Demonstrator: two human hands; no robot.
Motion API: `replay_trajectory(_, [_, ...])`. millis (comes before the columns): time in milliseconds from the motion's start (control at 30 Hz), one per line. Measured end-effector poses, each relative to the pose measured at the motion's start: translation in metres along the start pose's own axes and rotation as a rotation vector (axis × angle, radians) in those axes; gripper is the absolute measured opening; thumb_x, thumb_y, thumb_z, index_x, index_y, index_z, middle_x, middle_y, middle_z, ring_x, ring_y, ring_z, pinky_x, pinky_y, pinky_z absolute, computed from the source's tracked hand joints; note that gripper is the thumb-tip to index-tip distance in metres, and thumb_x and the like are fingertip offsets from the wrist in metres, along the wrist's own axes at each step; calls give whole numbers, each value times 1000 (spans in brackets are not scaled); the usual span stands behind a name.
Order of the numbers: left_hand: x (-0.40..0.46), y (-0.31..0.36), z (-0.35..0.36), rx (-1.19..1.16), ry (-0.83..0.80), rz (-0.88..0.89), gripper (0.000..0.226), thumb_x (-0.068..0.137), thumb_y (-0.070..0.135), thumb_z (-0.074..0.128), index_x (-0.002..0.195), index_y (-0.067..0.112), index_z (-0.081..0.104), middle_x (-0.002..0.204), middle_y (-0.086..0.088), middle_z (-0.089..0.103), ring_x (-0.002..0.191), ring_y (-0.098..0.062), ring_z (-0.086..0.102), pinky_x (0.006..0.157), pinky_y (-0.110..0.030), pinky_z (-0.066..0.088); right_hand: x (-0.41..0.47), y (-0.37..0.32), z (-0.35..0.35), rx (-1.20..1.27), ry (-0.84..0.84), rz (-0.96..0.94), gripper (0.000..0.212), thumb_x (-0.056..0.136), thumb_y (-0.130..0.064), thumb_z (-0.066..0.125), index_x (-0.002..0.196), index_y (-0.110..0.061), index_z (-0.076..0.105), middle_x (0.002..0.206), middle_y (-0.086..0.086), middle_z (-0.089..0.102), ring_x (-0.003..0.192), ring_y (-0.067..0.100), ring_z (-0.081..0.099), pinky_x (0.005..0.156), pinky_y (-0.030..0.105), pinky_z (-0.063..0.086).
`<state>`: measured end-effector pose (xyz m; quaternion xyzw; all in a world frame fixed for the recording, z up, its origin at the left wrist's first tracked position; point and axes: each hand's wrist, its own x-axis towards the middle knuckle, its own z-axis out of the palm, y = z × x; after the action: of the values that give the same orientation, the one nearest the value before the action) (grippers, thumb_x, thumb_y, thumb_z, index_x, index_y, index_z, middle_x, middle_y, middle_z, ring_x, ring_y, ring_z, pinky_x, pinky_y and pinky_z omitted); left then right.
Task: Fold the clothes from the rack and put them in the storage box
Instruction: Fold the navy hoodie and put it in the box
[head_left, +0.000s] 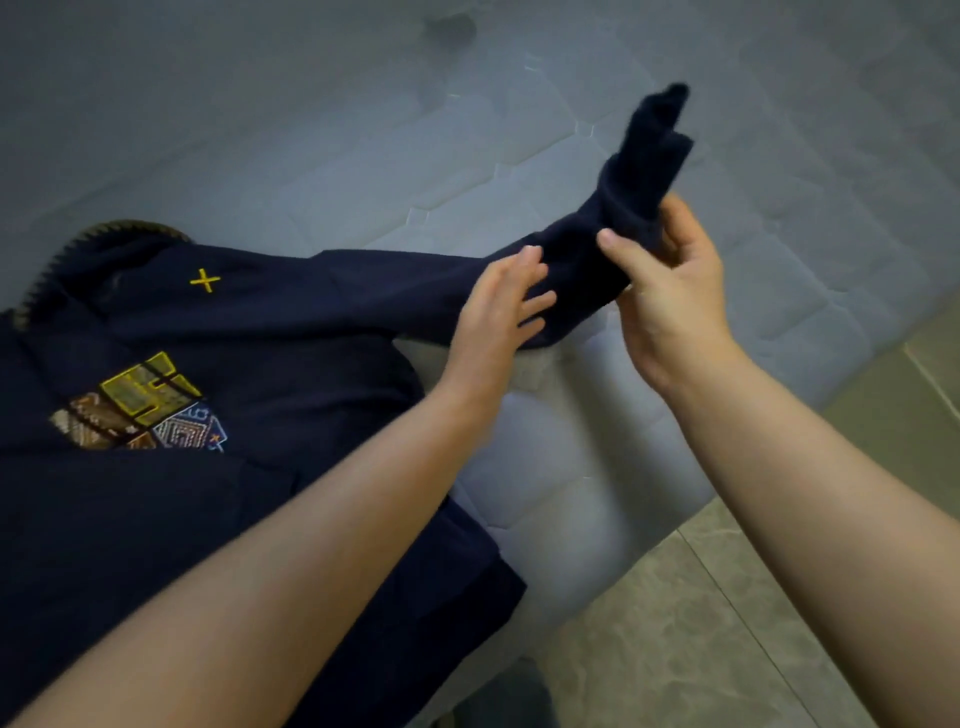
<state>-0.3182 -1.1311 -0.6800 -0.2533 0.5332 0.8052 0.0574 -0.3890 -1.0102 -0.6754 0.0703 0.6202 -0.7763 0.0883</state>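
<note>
Grey quilted mattress (519, 156) as work surface, tiled floor (727, 623) to the right. Navy jacket (260, 322) lies flat on it, embroidered patch up. My right hand (670, 291) grips the sleeve (587, 249) near the cuff, lifted off the bed; my left hand (498, 306) rests flat-fingered on the sleeve beside it. Step: sleeve fold. Next, I reckon: bring the sleeve across the body, flatten. Storage box not in view.

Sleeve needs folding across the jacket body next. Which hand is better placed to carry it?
Right. The right hand already grips the sleeve near its cuff, lifted off the mattress. The left hand only rests flat on it, fingers straight.
</note>
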Motion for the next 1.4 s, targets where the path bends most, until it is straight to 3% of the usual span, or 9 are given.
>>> replay_trajectory(200, [-56, 16, -88, -627, 64, -97, 86, 81, 76, 42, 137, 11, 52, 131, -16, 60, 123, -33, 56, 111, -47, 38, -76, 36, 68, -654, -649, -353, 47, 80, 8, 68, 121, -15, 68, 109, 3, 63, 113, 11, 61, 101, 27, 46])
replay_trajectory(333, [-96, 15, -147, -509, 185, -176, 56, 85, 50, 57, 124, 11, 64, 117, -12, 68, 111, -27, 64, 94, -45, 53, -109, 60, 87, -753, -1083, -365, 40, 85, 7, 65, 120, -10, 71, 111, 8, 61, 127, 17, 55, 108, 34, 44])
replay_trajectory(467, [-129, 1, -188, -270, 554, -198, 31, 90, 15, 64, 121, 13, 61, 98, -2, 75, 86, -11, 72, 68, -32, 60, -104, 62, 118, -791, -912, -482, 50, 66, 14, 56, 111, -5, 64, 114, 5, 58, 112, 20, 55, 96, 40, 46])
replay_trajectory(600, [-161, -5, -227, -325, 588, -194, 39, 88, 20, 67, 126, 15, 61, 113, -5, 72, 106, -23, 68, 90, -43, 54, -75, 72, 168, -1176, -1083, -415, 84, 61, -4, 53, 142, -24, 43, 137, -6, 55, 132, 16, 48, 109, 39, 35])
replay_trajectory(800, [-191, -8, -282, -419, 660, -139, 29, 93, 16, 59, 121, 16, 65, 113, -5, 72, 104, -22, 69, 87, -39, 52, -27, 90, 226, -2128, -1477, -618, 41, 78, -33, 58, 119, -36, 60, 105, -4, 67, 116, 23, 51, 92, 37, 29])
replay_trajectory(967, [-195, -23, -319, -503, 779, -161, 29, 92, 17, 61, 121, 20, 64, 107, 0, 74, 93, -16, 72, 76, -35, 56, 9, 88, 251, -2650, -1325, -767, 34, 87, -47, 50, 115, -34, 65, 114, -9, 66, 121, 16, 47, 95, 33, 29])
replay_trajectory(1067, [-192, -38, -345, -534, 864, -182, 38, 92, 21, 63, 130, 20, 59, 113, -2, 72, 95, -18, 72, 74, -36, 59, 20, 93, 278, -2711, -1108, -778, 29, 92, -40, 48, 115, -30, 63, 114, 1, 64, 116, 20, 49, 92, 34, 29])
replay_trajectory(1267, [-172, -58, -392, -460, 1026, -119, 54, 93, 17, 63, 144, 24, 44, 127, 2, 60, 108, -16, 62, 90, -38, 55, 9, 129, 308, -1852, -601, -485, 54, 86, -9, 50, 139, -21, 47, 146, 13, 41, 133, 38, 35, 106, 46, 29])
replay_trajectory(1400, [-174, -79, -388, -65, 1256, -151, 57, 85, 14, 68, 135, 26, 45, 128, 1, 53, 105, -11, 57, 91, -32, 52, -51, 153, 252, -1422, -412, -353, 69, 82, -11, 52, 148, -23, 36, 157, 4, 30, 143, 27, 31, 111, 43, 28])
